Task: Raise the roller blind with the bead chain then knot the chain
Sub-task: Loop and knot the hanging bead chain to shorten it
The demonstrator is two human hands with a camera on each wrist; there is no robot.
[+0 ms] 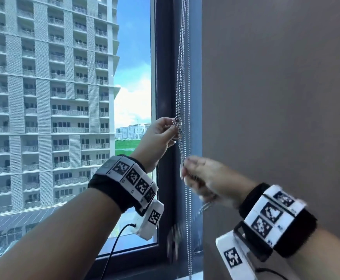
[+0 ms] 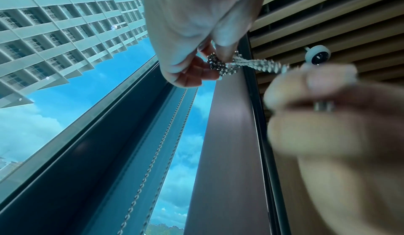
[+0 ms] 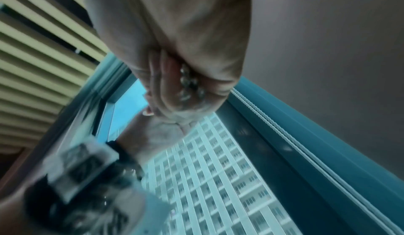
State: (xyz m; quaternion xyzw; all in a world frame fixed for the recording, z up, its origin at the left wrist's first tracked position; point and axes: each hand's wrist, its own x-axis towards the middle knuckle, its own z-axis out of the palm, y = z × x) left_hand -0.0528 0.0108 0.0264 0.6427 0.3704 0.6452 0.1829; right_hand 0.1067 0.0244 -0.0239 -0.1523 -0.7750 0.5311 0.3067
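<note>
A silver bead chain hangs in several strands down the dark window frame. My left hand pinches a bunched knot of beads between thumb and fingertips; the left wrist view shows that knot as a tight cluster. Just below and to the right, my right hand, blurred, grips the strands coming down out of the knot, with beads showing in its fist. More chain hangs straight below my hands. No blind fabric covers the glass.
A grey wall fills the right side. Through the glass stands a tall apartment block. A slatted ceiling with a small round white camera is overhead. Cables trail from both wrist units.
</note>
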